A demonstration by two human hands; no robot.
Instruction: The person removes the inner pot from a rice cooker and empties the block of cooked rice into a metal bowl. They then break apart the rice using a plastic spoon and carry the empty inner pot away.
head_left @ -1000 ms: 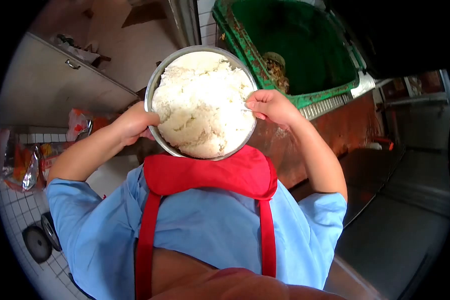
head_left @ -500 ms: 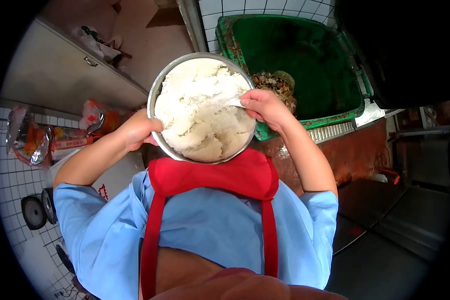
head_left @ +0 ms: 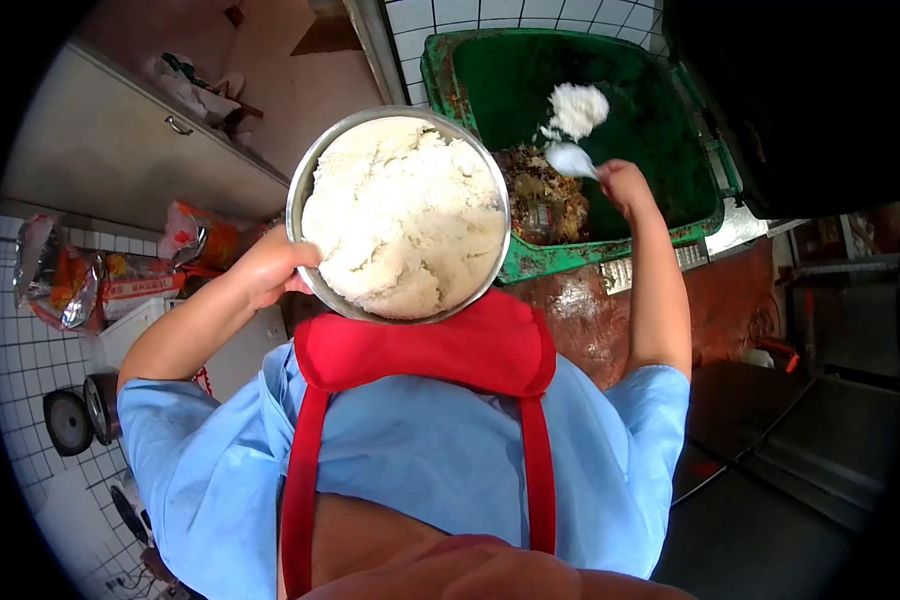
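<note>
Pointing leftward along its long axis, the scoop (head_left: 571, 159) sits clenched in the right grip (head_left: 623, 187).

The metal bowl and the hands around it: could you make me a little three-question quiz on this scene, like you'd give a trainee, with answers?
1. True or false: the left hand holds the metal bowl at its rim.
2. What does the right hand hold?
3. Pick one. The bin beyond the bowl is:
a) red
b) green
c) yellow

Key:
1. True.
2. A white spoon; a loose white clump shows just beyond it.
3. b
</note>
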